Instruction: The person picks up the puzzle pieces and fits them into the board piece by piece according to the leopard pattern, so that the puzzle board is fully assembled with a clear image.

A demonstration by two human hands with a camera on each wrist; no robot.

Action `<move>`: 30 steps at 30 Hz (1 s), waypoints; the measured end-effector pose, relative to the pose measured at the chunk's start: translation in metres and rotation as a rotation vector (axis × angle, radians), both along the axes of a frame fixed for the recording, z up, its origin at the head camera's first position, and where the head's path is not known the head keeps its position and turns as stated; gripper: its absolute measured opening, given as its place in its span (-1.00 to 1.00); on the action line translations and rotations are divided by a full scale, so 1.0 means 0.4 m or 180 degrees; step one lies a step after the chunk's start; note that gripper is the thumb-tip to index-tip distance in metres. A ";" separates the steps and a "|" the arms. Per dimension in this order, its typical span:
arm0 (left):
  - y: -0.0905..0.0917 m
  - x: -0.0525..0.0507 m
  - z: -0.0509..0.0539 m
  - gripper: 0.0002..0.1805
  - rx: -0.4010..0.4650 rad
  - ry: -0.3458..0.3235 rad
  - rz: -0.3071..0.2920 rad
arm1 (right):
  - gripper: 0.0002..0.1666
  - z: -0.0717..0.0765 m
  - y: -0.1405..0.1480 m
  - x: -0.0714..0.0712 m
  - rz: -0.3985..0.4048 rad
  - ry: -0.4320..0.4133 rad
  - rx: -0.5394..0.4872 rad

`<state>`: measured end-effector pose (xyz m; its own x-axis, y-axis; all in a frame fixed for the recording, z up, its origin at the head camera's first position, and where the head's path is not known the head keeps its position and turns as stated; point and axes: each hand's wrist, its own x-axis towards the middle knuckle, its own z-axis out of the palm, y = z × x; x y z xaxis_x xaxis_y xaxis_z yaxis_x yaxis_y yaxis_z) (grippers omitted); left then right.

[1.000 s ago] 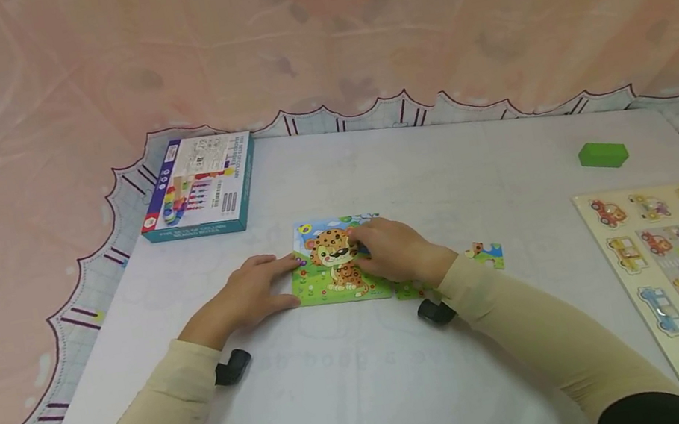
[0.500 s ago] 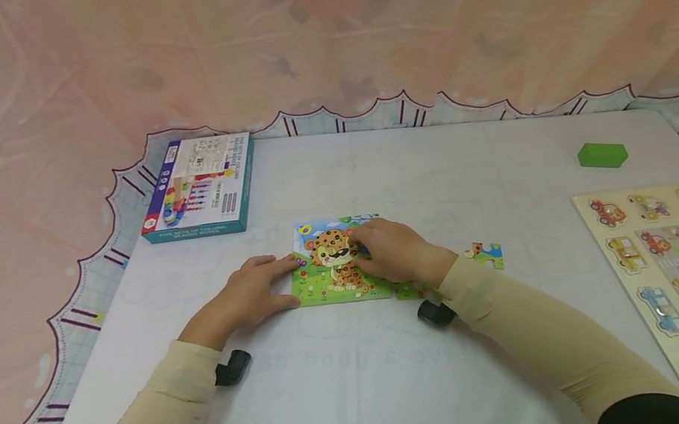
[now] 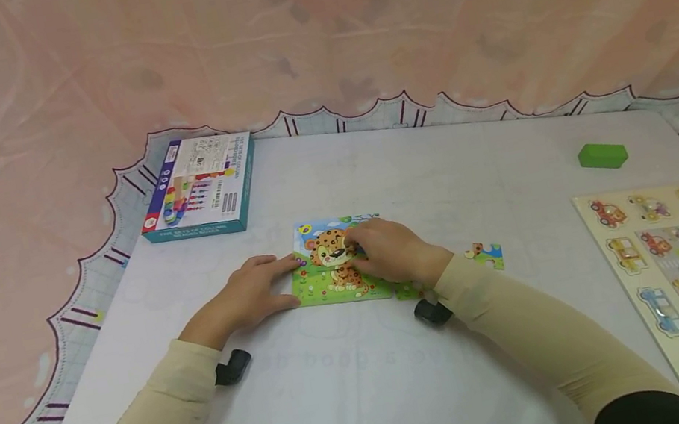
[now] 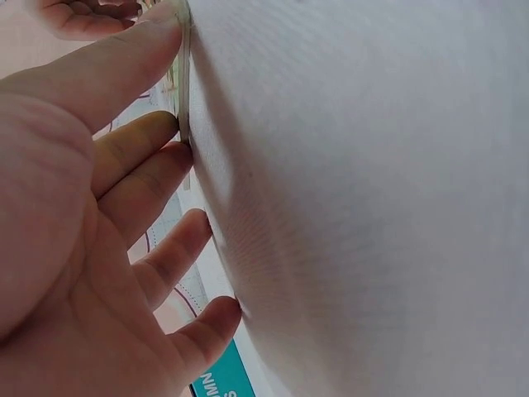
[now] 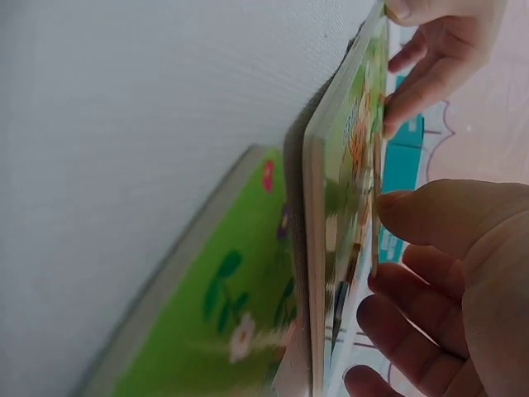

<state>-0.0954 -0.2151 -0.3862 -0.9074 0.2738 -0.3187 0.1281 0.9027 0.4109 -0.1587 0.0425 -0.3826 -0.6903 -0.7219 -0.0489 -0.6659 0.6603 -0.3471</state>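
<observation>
A puzzle board (image 3: pixel 320 293) with a spotted cartoon cat lies flat on the table. At its left edge rests my left hand (image 3: pixel 245 297), thumb and fingers spread; the left wrist view shows these fingers (image 4: pixel 157 178) touching the edge and the tabletop. Over the board's right half, my right hand (image 3: pixel 396 251) pinches a thin puzzle piece (image 5: pixel 376 244) between thumb and finger, against the board's face (image 5: pixel 355 157). That hand hides part of the picture. Beside the board's lower right corner lies a green puzzle part (image 3: pixel 409 291), partly covered by the right arm.
A small puzzle piece (image 3: pixel 488 255) lies right of the right wrist. At the back left is a flat box (image 3: pixel 198 184), at the back right a green block (image 3: pixel 602 155). A vehicle puzzle board (image 3: pixel 651 263) occupies the right side of the white table (image 3: pixel 347 408).
My right hand has shifted very slightly left over the board, and the cat's nose area looks different beside its fingers. My left hand has kept its place.
</observation>
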 end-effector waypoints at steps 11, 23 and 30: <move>-0.001 -0.001 -0.001 -0.27 0.0015 -0.0005 0.0012 | -0.62 -0.002 -0.009 -0.001 -0.0038 -0.0063 0.0079; 0.002 0.001 0.009 -0.26 0.0033 -0.0027 0.0020 | -0.63 -0.004 -0.012 -0.001 -0.0027 -0.0066 0.0085; 0.003 0.002 0.010 -0.26 0.0029 -0.0054 0.0043 | -0.54 0.000 -0.014 0.000 -0.0029 -0.0124 0.0103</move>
